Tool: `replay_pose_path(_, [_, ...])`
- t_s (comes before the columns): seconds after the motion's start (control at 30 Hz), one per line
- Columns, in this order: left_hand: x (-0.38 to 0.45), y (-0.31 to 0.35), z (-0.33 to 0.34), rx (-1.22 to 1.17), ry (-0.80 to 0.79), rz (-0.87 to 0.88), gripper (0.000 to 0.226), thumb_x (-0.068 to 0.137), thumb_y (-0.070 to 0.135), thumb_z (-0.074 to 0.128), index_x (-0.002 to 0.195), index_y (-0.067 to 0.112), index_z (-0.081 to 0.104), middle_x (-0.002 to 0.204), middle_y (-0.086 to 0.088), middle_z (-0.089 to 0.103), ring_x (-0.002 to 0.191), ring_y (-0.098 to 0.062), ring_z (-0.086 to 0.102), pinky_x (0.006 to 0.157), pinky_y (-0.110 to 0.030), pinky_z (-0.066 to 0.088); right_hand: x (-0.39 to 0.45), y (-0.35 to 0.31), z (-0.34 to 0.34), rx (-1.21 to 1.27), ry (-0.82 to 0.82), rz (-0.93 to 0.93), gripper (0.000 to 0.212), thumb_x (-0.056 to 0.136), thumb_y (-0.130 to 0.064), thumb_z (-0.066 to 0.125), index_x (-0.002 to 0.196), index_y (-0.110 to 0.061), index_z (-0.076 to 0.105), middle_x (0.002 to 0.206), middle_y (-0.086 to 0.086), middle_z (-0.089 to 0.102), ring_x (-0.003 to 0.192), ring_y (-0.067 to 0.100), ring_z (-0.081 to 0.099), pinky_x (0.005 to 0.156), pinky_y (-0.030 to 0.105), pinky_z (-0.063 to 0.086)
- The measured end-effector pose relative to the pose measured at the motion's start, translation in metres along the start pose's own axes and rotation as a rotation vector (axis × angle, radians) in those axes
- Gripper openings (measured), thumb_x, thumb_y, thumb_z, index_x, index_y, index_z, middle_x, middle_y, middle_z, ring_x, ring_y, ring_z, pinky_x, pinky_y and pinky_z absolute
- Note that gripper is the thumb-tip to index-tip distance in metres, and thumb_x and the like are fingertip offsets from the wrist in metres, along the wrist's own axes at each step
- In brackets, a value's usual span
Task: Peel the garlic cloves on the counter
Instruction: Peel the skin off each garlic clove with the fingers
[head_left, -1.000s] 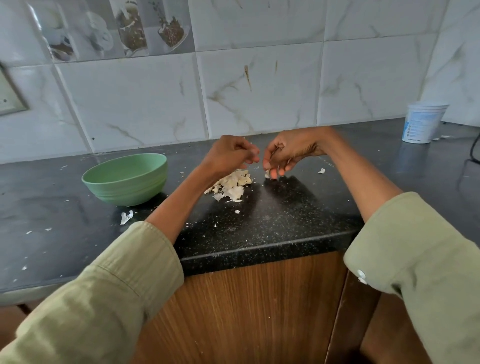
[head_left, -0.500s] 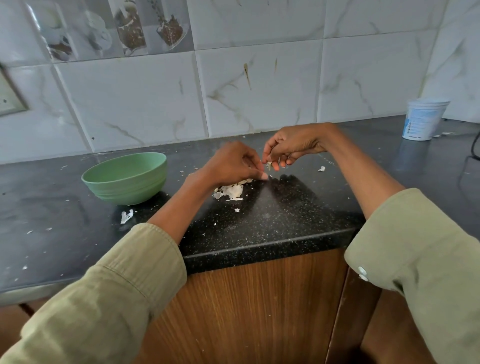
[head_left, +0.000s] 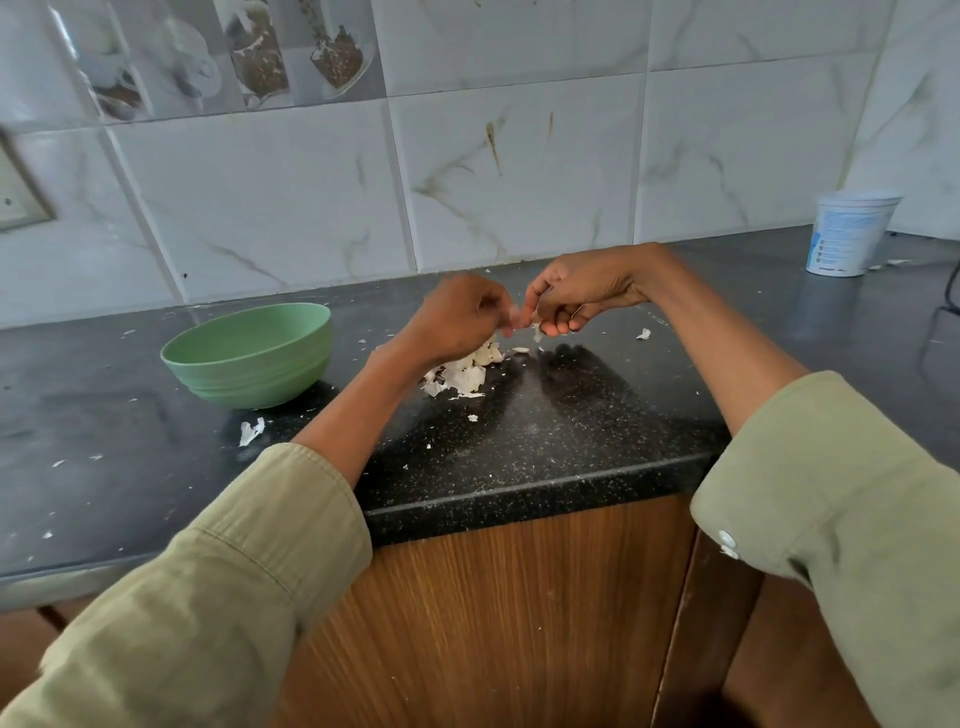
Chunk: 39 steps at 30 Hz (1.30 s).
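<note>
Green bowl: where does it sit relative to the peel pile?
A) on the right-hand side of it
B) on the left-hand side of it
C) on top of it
B: the green bowl stands on the counter on the left-hand side of the peel pile, apart from it.

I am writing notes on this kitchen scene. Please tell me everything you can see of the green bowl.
The green bowl is round and pale matte green, plastic by its look, with faint ridges around its lower wall. It stands upright on the dark counter, left of the pile of garlic skins and apart from it. Neither hand touches it. What shows of its inside is bare; the bottom is hidden. A loose scrap of skin lies just in front.
</note>
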<state>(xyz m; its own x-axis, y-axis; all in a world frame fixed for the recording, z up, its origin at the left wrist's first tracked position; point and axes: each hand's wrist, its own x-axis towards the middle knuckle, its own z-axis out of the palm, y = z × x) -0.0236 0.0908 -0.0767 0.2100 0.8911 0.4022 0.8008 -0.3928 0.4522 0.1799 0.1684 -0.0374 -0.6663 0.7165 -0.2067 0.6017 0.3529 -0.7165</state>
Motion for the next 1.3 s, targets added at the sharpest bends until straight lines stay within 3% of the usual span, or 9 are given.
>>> replay_pose_path(0.07, [0.0,-0.004,-0.008,-0.072,0.116,-0.038,0.025,0.105,0.024,0.062,0.088,0.018,0.08,0.08,0.004,0.079,0.086,-0.022,0.075,0.079,-0.031,0.057,0.003,0.001,0.002,0.0,0.003,-0.013,0.016,0.103,-0.016,0.064,0.113,-0.004,0.07,0.078,0.007,0.068,0.063,0.011,0.059,0.061,0.02,0.051])
replay_pose_path(0.17, [-0.002,-0.011,-0.02,-0.131,0.227,-0.131,0.031,0.105,0.01,0.053,0.089,0.015,0.08,0.077,0.003,0.078,0.092,0.005,0.068,0.078,-0.01,0.046,0.011,0.002,0.009,-0.052,0.102,-0.073,0.022,0.1,-0.025,0.071,0.11,-0.005,0.07,0.074,0.003,0.067,0.061,0.01,0.057,0.058,0.02,0.048])
replay_pose_path(0.33, [0.0,-0.027,-0.02,-0.049,0.143,-0.206,0.029,0.104,0.011,0.052,0.092,0.01,0.079,0.087,0.007,0.075,0.085,-0.011,0.069,0.079,-0.032,0.055,0.026,-0.003,0.03,-0.236,0.22,-0.236,0.03,0.092,-0.033,0.08,0.115,-0.015,0.074,0.091,-0.002,0.072,0.07,0.005,0.061,0.059,0.016,0.049])
replay_pose_path(0.47, [0.001,-0.033,-0.015,-0.008,0.074,-0.191,0.02,0.102,0.014,0.061,0.093,0.011,0.078,0.089,0.004,0.075,0.07,-0.005,0.06,0.064,-0.026,0.043,0.032,-0.002,0.037,-0.333,0.181,-0.262,0.025,0.093,-0.022,0.079,0.115,-0.012,0.074,0.094,0.0,0.075,0.068,0.003,0.063,0.057,0.014,0.049])
replay_pose_path(0.6, [0.0,-0.042,-0.016,-0.1,0.062,-0.244,0.019,0.099,0.026,0.072,0.086,0.015,0.077,0.091,-0.01,0.077,0.073,-0.019,0.056,0.068,-0.031,0.045,0.033,0.003,0.033,-0.32,0.214,-0.254,0.019,0.093,-0.019,0.078,0.107,-0.009,0.073,0.095,0.004,0.074,0.077,0.011,0.066,0.06,0.016,0.051])
replay_pose_path(0.7, [-0.001,-0.045,-0.016,-0.151,0.066,-0.256,0.023,0.096,0.033,0.075,0.088,0.012,0.077,0.094,-0.015,0.077,0.077,-0.02,0.056,0.074,-0.034,0.046,0.03,0.002,0.03,-0.213,0.283,-0.258,0.014,0.095,-0.014,0.075,0.105,-0.006,0.069,0.094,0.007,0.075,0.077,0.011,0.067,0.066,0.022,0.053])
replay_pose_path(0.83, [-0.001,-0.035,-0.015,-0.204,0.087,-0.208,0.021,0.094,0.038,0.078,0.088,0.017,0.079,0.088,-0.002,0.079,0.079,-0.016,0.064,0.078,-0.032,0.049,0.025,-0.001,0.028,-0.059,0.324,-0.283,0.015,0.095,-0.009,0.072,0.11,-0.005,0.07,0.095,0.008,0.079,0.076,0.007,0.07,0.069,0.022,0.057])
replay_pose_path(1.1, [-0.004,-0.026,-0.013,-0.264,0.112,-0.157,0.026,0.085,0.029,0.088,0.096,0.007,0.078,0.084,-0.003,0.08,0.084,-0.015,0.077,0.08,-0.024,0.06,0.022,-0.002,0.028,-0.015,0.303,-0.312,0.028,0.087,-0.016,0.084,0.108,0.0,0.074,0.092,0.01,0.08,0.081,0.01,0.073,0.071,0.02,0.057])
replay_pose_path(1.3, [-0.003,-0.026,-0.015,-0.327,0.137,-0.163,0.02,0.086,0.017,0.086,0.095,0.001,0.078,0.087,-0.013,0.079,0.086,-0.025,0.078,0.085,-0.033,0.062,0.018,-0.004,0.029,0.006,0.292,-0.334,0.036,0.082,-0.023,0.089,0.108,-0.002,0.074,0.092,0.01,0.081,0.087,0.016,0.075,0.074,0.023,0.057])
